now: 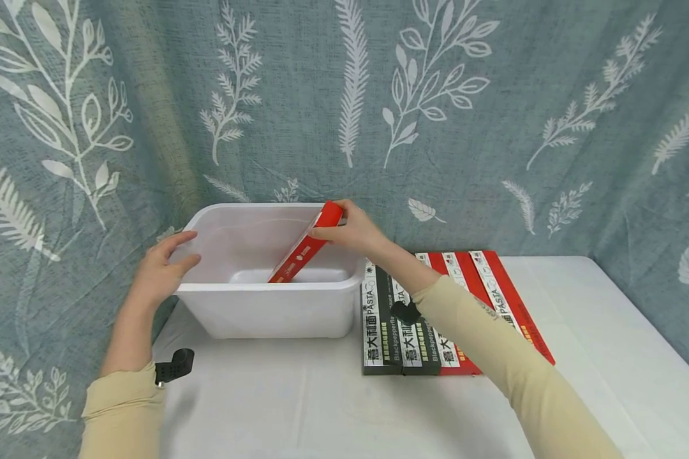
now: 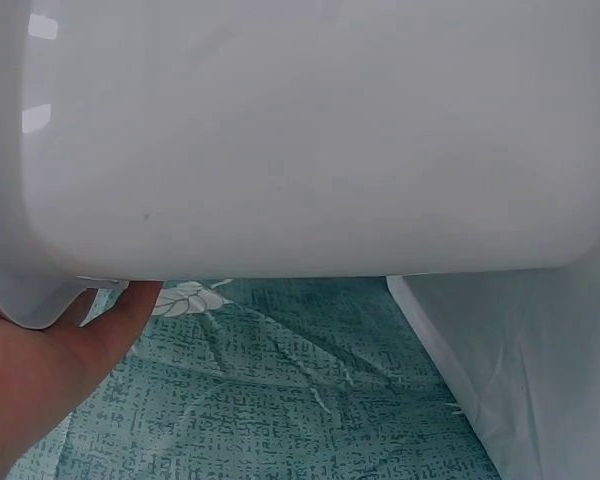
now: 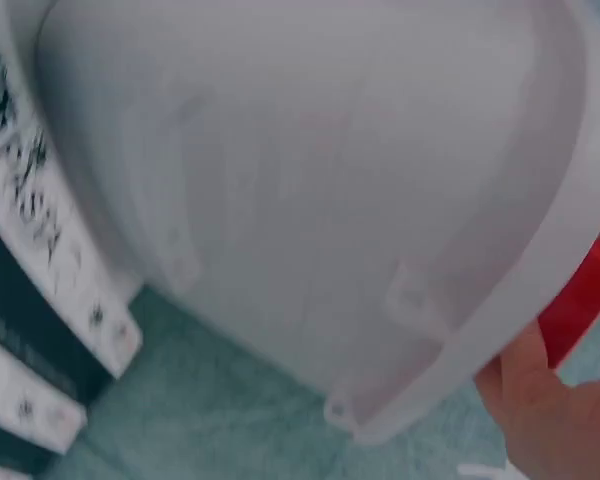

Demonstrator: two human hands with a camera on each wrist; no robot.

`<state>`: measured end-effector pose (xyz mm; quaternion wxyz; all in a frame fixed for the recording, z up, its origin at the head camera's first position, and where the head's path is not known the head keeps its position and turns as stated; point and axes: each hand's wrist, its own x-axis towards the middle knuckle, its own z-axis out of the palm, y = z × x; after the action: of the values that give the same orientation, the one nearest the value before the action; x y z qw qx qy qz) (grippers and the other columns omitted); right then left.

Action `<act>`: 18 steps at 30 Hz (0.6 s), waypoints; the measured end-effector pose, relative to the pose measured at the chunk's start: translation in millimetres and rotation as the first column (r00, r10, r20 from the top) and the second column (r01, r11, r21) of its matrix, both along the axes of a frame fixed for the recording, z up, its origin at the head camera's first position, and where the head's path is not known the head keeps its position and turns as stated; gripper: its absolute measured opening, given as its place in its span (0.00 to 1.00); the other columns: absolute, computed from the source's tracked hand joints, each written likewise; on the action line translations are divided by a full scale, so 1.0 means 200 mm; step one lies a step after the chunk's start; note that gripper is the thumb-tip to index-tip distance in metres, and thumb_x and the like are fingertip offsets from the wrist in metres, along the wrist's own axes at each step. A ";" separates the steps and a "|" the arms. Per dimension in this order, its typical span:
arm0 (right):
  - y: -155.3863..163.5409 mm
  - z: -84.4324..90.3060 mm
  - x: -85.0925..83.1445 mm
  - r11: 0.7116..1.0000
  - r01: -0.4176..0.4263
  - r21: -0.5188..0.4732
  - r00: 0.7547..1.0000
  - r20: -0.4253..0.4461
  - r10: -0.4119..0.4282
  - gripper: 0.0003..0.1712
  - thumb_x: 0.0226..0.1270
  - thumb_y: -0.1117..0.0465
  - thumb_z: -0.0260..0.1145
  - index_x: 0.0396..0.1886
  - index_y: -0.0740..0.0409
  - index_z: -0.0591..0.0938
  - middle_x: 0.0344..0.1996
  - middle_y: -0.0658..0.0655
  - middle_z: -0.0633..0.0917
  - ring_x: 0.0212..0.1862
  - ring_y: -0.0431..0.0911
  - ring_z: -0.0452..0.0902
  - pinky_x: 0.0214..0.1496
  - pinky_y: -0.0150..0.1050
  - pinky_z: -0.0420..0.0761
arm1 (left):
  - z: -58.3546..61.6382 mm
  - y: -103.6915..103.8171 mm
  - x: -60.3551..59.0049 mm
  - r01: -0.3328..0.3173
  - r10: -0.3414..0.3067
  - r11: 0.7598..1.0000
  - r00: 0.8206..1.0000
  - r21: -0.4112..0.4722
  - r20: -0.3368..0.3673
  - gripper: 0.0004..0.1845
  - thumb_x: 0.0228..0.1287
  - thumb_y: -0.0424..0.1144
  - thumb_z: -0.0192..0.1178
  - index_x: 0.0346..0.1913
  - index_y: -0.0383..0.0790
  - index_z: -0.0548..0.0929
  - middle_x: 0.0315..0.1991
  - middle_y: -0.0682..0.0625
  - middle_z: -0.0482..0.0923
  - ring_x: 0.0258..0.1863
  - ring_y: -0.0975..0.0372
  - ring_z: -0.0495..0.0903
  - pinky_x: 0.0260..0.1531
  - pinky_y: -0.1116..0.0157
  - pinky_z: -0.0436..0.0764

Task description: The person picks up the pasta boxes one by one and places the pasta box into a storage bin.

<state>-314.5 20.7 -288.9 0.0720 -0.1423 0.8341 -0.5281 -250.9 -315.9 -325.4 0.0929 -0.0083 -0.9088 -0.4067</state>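
Packing seems to be the step in hand: one red box (image 1: 305, 243) of pasta is going into the white tub (image 1: 264, 309). The right hand (image 1: 350, 231) pinches the top end of this box with curled fingers and thumb, just over the back right part of the rim. The box leans; its lower end is down inside the tub, near the bottom, and its upper end stands above the rim. In the right wrist view only a small red piece of it shows behind the rim, next to the palm.

The left hand (image 1: 162, 266) rests on the left rim of the tub. Its fingers are almost straight and lie over the edge, and the thumb is under the lip, as the left wrist view shows. I judge that it steadies the tub.

On the white table (image 1: 597, 331), just to the right of the tub, lies a row of boxes (image 1: 436, 306), black ones and red ones, side by side and flat.

I think the next move calls for lowering the upper end so that the red box lies flat on the bottom, and only then loosening the pinch. The tub is light plastic, so the left hand should hold it firm meanwhile.
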 end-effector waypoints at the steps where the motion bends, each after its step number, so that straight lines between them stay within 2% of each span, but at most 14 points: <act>1: 0.00 0.00 -0.01 0.997 0.004 0.071 0.998 -0.058 0.000 0.42 0.57 0.48 0.74 0.67 0.57 0.68 0.47 0.53 0.81 0.46 0.46 0.78 0.44 0.37 0.81 | 0.00 0.00 0.00 0.002 -0.002 1.000 1.000 0.003 -0.003 0.29 0.74 0.38 0.51 0.73 0.33 0.60 0.73 0.29 0.50 0.72 0.34 0.43 0.62 0.32 0.51; 3: 0.01 0.01 -0.02 0.976 0.012 0.218 0.983 -0.181 0.028 0.38 0.56 0.44 0.74 0.62 0.58 0.74 0.43 0.53 0.83 0.44 0.46 0.78 0.42 0.37 0.79 | 0.00 0.00 0.00 0.005 -0.005 1.000 1.000 0.004 -0.006 0.29 0.74 0.38 0.51 0.73 0.33 0.60 0.73 0.29 0.50 0.72 0.34 0.44 0.62 0.32 0.51; 5: 0.02 0.01 -0.02 0.935 0.036 0.354 0.951 -0.301 0.078 0.40 0.56 0.41 0.73 0.62 0.60 0.77 0.45 0.55 0.84 0.47 0.48 0.77 0.45 0.38 0.78 | 0.00 0.00 0.00 0.006 -0.006 1.000 1.000 0.004 -0.006 0.29 0.74 0.38 0.51 0.73 0.33 0.60 0.73 0.29 0.49 0.72 0.34 0.44 0.62 0.32 0.51; 7: 0.03 0.00 -0.03 0.901 0.040 0.431 0.922 -0.363 0.133 0.41 0.57 0.42 0.73 0.63 0.63 0.77 0.51 0.59 0.82 0.53 0.52 0.74 0.52 0.42 0.76 | 0.00 0.00 0.00 0.005 -0.005 1.000 1.000 0.000 -0.004 0.29 0.75 0.38 0.51 0.73 0.33 0.60 0.73 0.28 0.49 0.72 0.33 0.44 0.62 0.32 0.51; 9: 0.03 -0.01 -0.03 0.882 0.046 0.469 0.900 -0.402 0.167 0.38 0.59 0.45 0.73 0.64 0.63 0.77 0.55 0.62 0.80 0.56 0.55 0.73 0.56 0.43 0.75 | 0.00 0.00 0.00 0.001 -0.001 1.000 1.000 -0.003 0.003 0.29 0.75 0.39 0.50 0.73 0.33 0.60 0.73 0.28 0.48 0.72 0.33 0.44 0.62 0.31 0.51; 11: 0.04 -0.03 -0.03 0.891 0.046 0.452 0.891 -0.421 0.168 0.33 0.62 0.51 0.71 0.63 0.63 0.77 0.57 0.64 0.78 0.57 0.55 0.74 0.57 0.44 0.76 | 0.00 0.00 0.00 -0.005 0.005 1.000 1.000 -0.006 0.010 0.29 0.75 0.40 0.50 0.74 0.33 0.59 0.73 0.28 0.48 0.72 0.33 0.44 0.61 0.31 0.52; 14: 0.05 -0.05 -0.04 0.927 0.021 0.374 0.889 -0.432 0.154 0.24 0.66 0.59 0.69 0.60 0.63 0.80 0.55 0.64 0.80 0.52 0.53 0.80 0.51 0.40 0.80 | 0.00 0.01 0.00 -0.012 0.012 1.000 1.000 -0.003 0.013 0.29 0.75 0.39 0.50 0.73 0.33 0.60 0.73 0.28 0.48 0.72 0.34 0.44 0.61 0.31 0.52; 18: 0.05 -0.07 -0.02 0.960 -0.010 0.281 0.896 -0.423 0.133 0.23 0.66 0.61 0.68 0.59 0.61 0.80 0.56 0.62 0.80 0.52 0.53 0.81 0.49 0.37 0.81 | 0.00 0.01 0.01 -0.009 0.009 1.000 1.000 0.001 0.003 0.28 0.74 0.37 0.51 0.73 0.32 0.60 0.73 0.28 0.50 0.72 0.34 0.44 0.61 0.31 0.52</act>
<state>-319.1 30.4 -302.2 -0.0788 -0.2770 0.8873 -0.3602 -249.7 -313.9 -324.6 0.0934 -0.0036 -0.9089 -0.4065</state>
